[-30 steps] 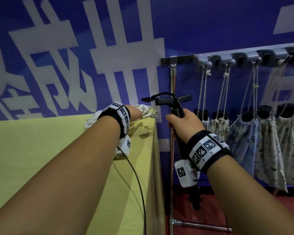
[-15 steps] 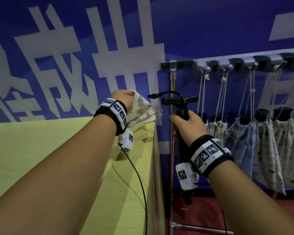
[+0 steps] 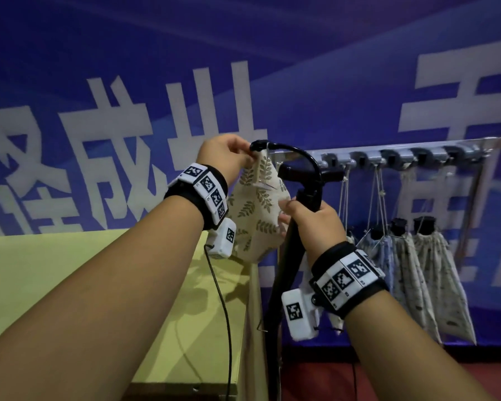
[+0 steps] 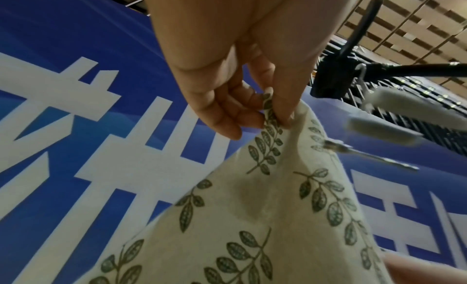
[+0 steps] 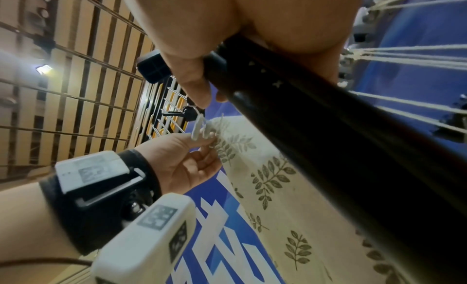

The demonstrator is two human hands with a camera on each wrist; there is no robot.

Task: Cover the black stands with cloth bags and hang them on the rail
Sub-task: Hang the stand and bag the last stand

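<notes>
My left hand pinches the top edge of a cream cloth bag printed with green leaves, holding it up beside the stand's curved black hose. The pinch shows close up in the left wrist view, thumb and fingers on the cloth bag. My right hand grips the shaft of the black stand just under its handle, and its fingertips touch the bag's side. In the right wrist view the black stand runs through my palm, with the bag behind it.
A grey rail with hooks runs along the blue wall at right. Several covered stands hang from it by cords. A yellow-green table fills the lower left, its corner just below the bag. Red floor lies beneath.
My left hand lifted the bag off the table and carried it up and right to the stand's top. The right hand raised the stand and shifted its grip higher.
</notes>
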